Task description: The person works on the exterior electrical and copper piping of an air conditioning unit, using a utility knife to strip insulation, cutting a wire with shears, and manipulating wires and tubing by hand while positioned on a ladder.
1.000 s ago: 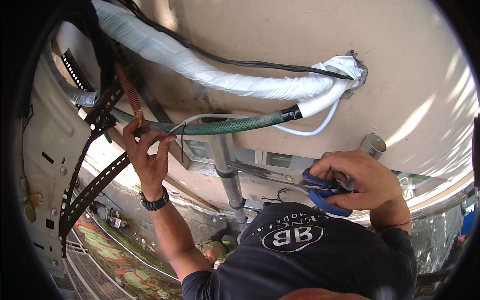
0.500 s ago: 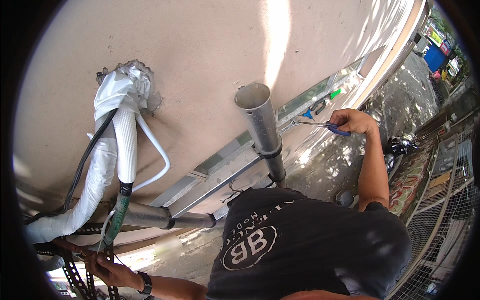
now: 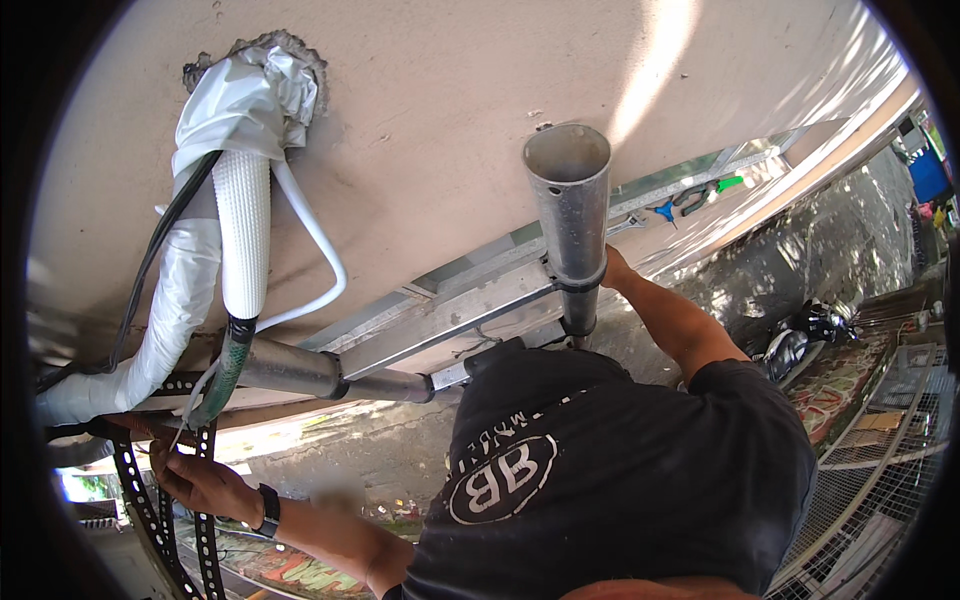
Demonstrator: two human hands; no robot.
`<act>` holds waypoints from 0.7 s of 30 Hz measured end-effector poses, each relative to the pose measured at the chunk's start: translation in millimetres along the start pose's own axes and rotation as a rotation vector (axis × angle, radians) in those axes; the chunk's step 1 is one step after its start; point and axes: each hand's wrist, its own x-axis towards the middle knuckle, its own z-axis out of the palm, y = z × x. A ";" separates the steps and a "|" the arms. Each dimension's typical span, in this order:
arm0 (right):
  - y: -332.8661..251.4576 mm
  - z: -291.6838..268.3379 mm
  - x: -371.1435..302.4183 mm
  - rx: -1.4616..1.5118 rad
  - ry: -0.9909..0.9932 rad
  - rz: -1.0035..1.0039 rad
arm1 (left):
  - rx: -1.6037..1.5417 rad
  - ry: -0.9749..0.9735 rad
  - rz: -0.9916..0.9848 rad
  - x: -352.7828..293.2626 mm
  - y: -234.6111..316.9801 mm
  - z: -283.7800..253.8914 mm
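At the lower left my left hand [image 3: 205, 487] is closed, its fingertips pinched on a thin white cable [image 3: 192, 405] that hangs beside a green braided hose [image 3: 226, 375]. The hand is next to black perforated metal brackets [image 3: 207, 525]. My right hand [image 3: 618, 268] reaches behind the upright metal pipe [image 3: 575, 225], which hides its fingers and whatever may be in them. Along the wall ledge past the pipe lie a wrench [image 3: 628, 223], a blue three-armed tool [image 3: 664, 210] and dark pliers [image 3: 692, 199] with a green end.
White-wrapped pipes [image 3: 245, 240] and a black cable [image 3: 150, 265] come out of a rough hole in the wall [image 3: 440, 110]. A horizontal metal pipe [image 3: 290, 368] runs below a metal frame [image 3: 450, 310]. Wire mesh [image 3: 880, 470] and a parked motorcycle [image 3: 805, 335] stand at the right.
My right hand has moved left from the ledge to behind the upright pipe. The blue-handled pliers it held are out of sight. My left hand stays by the brackets; the view has shifted.
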 end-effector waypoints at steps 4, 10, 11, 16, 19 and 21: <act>1.0 33.6 14.8 -0.096 -0.045 -0.098 | -0.103 0.023 -0.051 -8.6 24.4 -4.8; 56.1 43.9 22.7 -0.221 -0.099 -0.237 | -0.253 0.065 -0.003 -4.9 36.6 28.1; 65.5 40.7 22.7 -0.235 -0.108 -0.262 | -0.291 0.082 -0.021 -10.2 27.9 22.1; 122.3 0.5 18.9 -0.192 0.066 -0.580 | -0.322 0.135 0.025 -9.2 34.3 13.2; 70.5 -160.6 -29.5 0.412 -0.585 0.345 | -0.314 0.150 0.047 -9.6 35.9 16.8; -16.7 -282.7 -84.1 0.458 -0.445 0.306 | -0.317 0.158 0.058 -12.8 28.6 14.6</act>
